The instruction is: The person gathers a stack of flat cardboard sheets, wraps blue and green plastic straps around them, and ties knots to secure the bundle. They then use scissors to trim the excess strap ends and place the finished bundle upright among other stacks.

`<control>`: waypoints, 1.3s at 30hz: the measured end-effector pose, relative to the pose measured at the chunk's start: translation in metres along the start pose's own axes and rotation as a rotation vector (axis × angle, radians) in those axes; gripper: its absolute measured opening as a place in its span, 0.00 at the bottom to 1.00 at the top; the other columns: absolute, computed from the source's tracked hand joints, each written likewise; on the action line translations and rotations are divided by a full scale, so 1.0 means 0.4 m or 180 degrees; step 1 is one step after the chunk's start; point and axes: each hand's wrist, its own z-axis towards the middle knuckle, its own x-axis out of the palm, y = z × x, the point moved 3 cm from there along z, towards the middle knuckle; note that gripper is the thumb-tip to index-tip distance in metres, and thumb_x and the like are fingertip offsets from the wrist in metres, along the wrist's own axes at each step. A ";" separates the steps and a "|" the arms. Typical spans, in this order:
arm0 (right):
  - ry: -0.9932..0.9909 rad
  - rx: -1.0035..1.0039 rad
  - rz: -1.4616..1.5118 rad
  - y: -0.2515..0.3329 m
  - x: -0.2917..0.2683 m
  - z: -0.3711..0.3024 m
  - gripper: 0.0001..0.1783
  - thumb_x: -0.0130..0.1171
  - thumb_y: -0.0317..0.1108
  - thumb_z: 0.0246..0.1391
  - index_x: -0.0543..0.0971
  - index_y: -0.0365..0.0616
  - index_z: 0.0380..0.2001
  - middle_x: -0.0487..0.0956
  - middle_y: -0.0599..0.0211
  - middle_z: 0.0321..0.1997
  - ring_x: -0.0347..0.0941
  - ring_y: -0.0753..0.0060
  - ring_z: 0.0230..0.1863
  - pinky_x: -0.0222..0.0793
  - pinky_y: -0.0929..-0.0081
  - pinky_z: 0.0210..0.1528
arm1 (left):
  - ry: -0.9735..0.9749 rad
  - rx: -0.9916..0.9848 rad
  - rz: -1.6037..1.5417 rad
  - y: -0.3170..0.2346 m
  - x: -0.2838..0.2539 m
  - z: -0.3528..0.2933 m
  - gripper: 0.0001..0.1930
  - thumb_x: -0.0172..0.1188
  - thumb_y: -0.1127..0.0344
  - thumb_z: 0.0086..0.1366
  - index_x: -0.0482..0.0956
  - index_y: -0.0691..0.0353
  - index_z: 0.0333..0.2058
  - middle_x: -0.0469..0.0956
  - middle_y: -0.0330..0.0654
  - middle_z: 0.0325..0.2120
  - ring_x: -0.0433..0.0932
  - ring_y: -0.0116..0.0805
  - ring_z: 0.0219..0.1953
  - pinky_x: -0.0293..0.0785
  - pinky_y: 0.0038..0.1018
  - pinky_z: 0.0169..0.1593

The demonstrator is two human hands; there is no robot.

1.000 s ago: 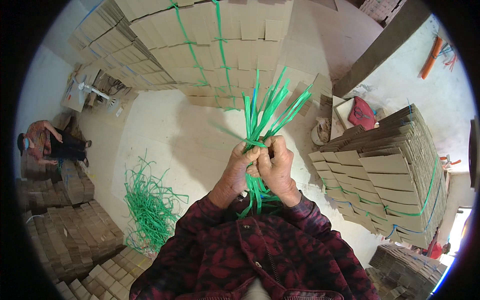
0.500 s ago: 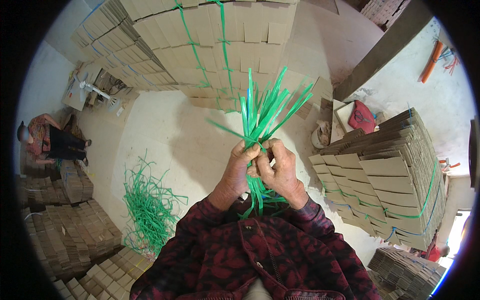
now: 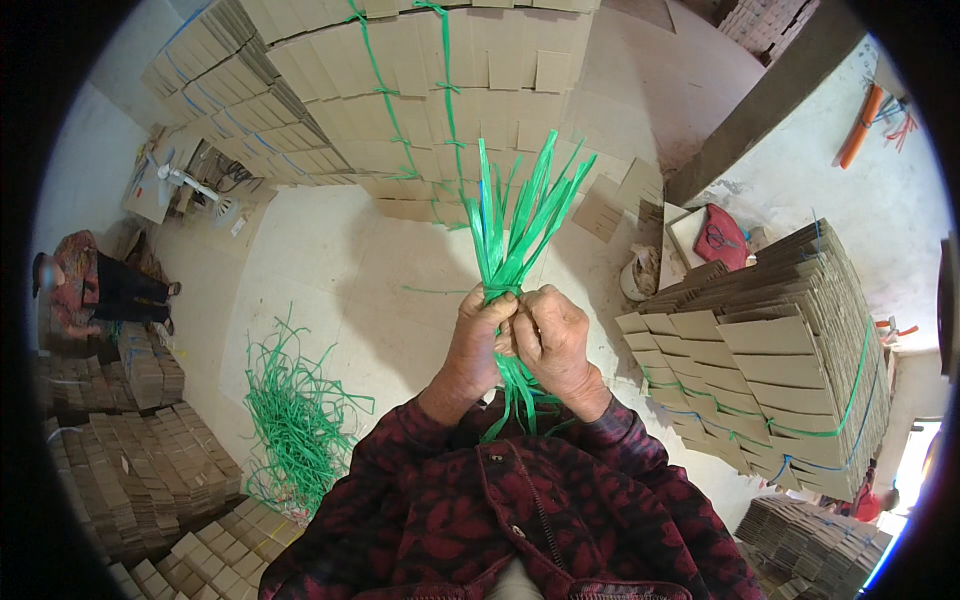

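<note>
A bundle of green plastic straps (image 3: 515,235) stands upright between my hands, its upper ends fanned out and its lower ends hanging against my jacket. My left hand (image 3: 476,340) is closed round the bundle's middle, thumb on top. A green strap is wrapped across the bundle just above that thumb. Close beside it, touching the bundle, my right hand (image 3: 552,335) is closed with its fingers curled in. What exactly the right fingertips pinch is partly hidden; it looks like the wrapping strap.
A loose heap of green straps (image 3: 300,425) lies on the floor at left. Tied cardboard stacks stand ahead (image 3: 480,110), at right (image 3: 770,370) and at lower left (image 3: 140,470). A person (image 3: 100,285) is at far left near a white fan (image 3: 190,180). Scissors (image 3: 722,240) lie on a red cushion (image 3: 715,228).
The loose strap end sticking out to the left has been drawn round the bundle. The fanned ends have swung slightly left and closer together. Both hands stay nearly in place.
</note>
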 end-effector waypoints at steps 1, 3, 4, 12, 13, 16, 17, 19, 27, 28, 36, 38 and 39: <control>0.0008 -0.0063 -0.0057 0.002 0.000 0.001 0.07 0.56 0.21 0.39 0.70 0.40 0.24 0.67 0.63 0.19 0.66 0.62 0.18 0.63 0.69 0.20 | 0.0022 -0.0003 -0.0045 0.000 -0.001 0.001 0.03 0.49 0.67 0.61 0.70 0.58 0.31 0.64 0.27 0.16 0.58 0.14 0.13 0.53 0.14 0.16; 0.0044 -0.0203 -0.0128 -0.005 0.002 -0.003 0.07 0.56 0.21 0.39 0.70 0.40 0.24 0.67 0.63 0.19 0.66 0.63 0.18 0.63 0.69 0.20 | 0.0165 0.0077 -0.0039 0.000 -0.008 0.001 0.03 0.49 0.67 0.60 0.70 0.58 0.30 0.64 0.27 0.15 0.58 0.14 0.13 0.53 0.14 0.16; 0.0063 -0.0273 -0.0165 -0.007 0.003 -0.004 0.07 0.56 0.21 0.39 0.71 0.40 0.24 0.66 0.63 0.19 0.66 0.63 0.18 0.63 0.69 0.20 | 0.0238 0.0117 -0.0037 0.000 -0.009 0.001 0.03 0.49 0.67 0.60 0.70 0.57 0.29 0.63 0.27 0.15 0.58 0.14 0.13 0.52 0.13 0.16; 0.0059 -0.0473 0.0043 0.012 -0.015 0.008 0.07 0.57 0.19 0.38 0.72 0.36 0.25 0.69 0.59 0.25 0.70 0.63 0.23 0.68 0.73 0.24 | 0.0129 -0.0193 0.0036 -0.001 -0.024 0.002 0.04 0.50 0.66 0.59 0.70 0.56 0.27 0.60 0.26 0.13 0.56 0.15 0.12 0.51 0.15 0.15; 0.0109 -0.0518 0.0044 0.009 -0.017 0.006 0.07 0.57 0.19 0.38 0.72 0.35 0.25 0.69 0.59 0.26 0.70 0.63 0.23 0.69 0.73 0.24 | 0.0181 -0.0246 0.0018 0.000 -0.028 0.003 0.04 0.50 0.66 0.59 0.70 0.56 0.26 0.60 0.26 0.13 0.56 0.15 0.12 0.51 0.15 0.15; 0.0318 -0.0763 -0.0006 0.002 -0.025 0.002 0.08 0.57 0.18 0.37 0.73 0.33 0.26 0.69 0.58 0.27 0.70 0.63 0.24 0.69 0.73 0.23 | 0.0259 -0.0594 -0.0049 -0.009 -0.017 0.003 0.05 0.51 0.64 0.58 0.70 0.56 0.25 0.59 0.25 0.13 0.56 0.15 0.12 0.50 0.16 0.15; 0.0325 -0.0736 0.0030 0.000 -0.026 -0.001 0.08 0.57 0.18 0.39 0.73 0.33 0.28 0.69 0.58 0.27 0.70 0.63 0.24 0.69 0.74 0.24 | 0.0241 -0.0662 -0.0129 -0.007 -0.019 0.003 0.05 0.51 0.65 0.58 0.68 0.55 0.24 0.58 0.25 0.13 0.55 0.15 0.12 0.49 0.16 0.15; 0.0340 -0.0680 0.0093 -0.001 -0.027 -0.011 0.08 0.55 0.18 0.44 0.73 0.33 0.31 0.71 0.58 0.27 0.70 0.63 0.26 0.67 0.74 0.25 | 0.0210 -0.0802 -0.0293 -0.001 -0.025 0.004 0.07 0.51 0.66 0.57 0.65 0.52 0.21 0.56 0.25 0.12 0.53 0.14 0.11 0.48 0.16 0.14; 0.0147 0.1106 0.1344 0.013 -0.033 -0.018 0.04 0.52 0.20 0.52 0.68 0.37 0.26 0.71 0.66 0.22 0.69 0.78 0.22 0.66 0.81 0.25 | 0.0423 -0.0522 0.0271 -0.027 -0.015 0.003 0.05 0.57 0.65 0.56 0.72 0.58 0.28 0.62 0.27 0.14 0.56 0.14 0.12 0.48 0.15 0.15; 0.0111 0.1179 0.1430 0.011 -0.034 -0.022 0.03 0.52 0.21 0.52 0.68 0.37 0.27 0.72 0.67 0.23 0.69 0.79 0.22 0.66 0.81 0.25 | 0.0397 -0.0533 0.0327 -0.028 -0.013 0.005 0.06 0.58 0.65 0.56 0.73 0.59 0.29 0.64 0.27 0.14 0.56 0.14 0.12 0.49 0.15 0.15; 0.0257 0.1496 0.1812 0.010 -0.043 -0.031 0.06 0.49 0.22 0.55 0.70 0.33 0.36 0.74 0.69 0.24 0.72 0.82 0.25 0.69 0.83 0.27 | 0.0438 -0.0362 0.0526 -0.038 0.014 -0.002 0.08 0.57 0.66 0.55 0.74 0.62 0.33 0.70 0.31 0.16 0.59 0.16 0.12 0.52 0.16 0.15; 0.0355 0.1720 0.1989 0.008 -0.043 -0.032 0.06 0.49 0.22 0.55 0.70 0.32 0.37 0.75 0.68 0.24 0.73 0.82 0.25 0.70 0.83 0.27 | 0.0368 -0.0253 0.0629 -0.035 0.013 -0.004 0.09 0.58 0.66 0.55 0.74 0.62 0.33 0.71 0.32 0.18 0.62 0.16 0.13 0.53 0.16 0.15; 0.0406 0.1832 0.2084 0.007 -0.041 -0.033 0.06 0.49 0.22 0.55 0.70 0.32 0.37 0.75 0.67 0.25 0.73 0.82 0.25 0.70 0.83 0.27 | 0.0353 -0.0178 0.0694 -0.029 0.005 -0.002 0.09 0.58 0.66 0.55 0.74 0.63 0.34 0.72 0.33 0.19 0.63 0.17 0.14 0.54 0.16 0.15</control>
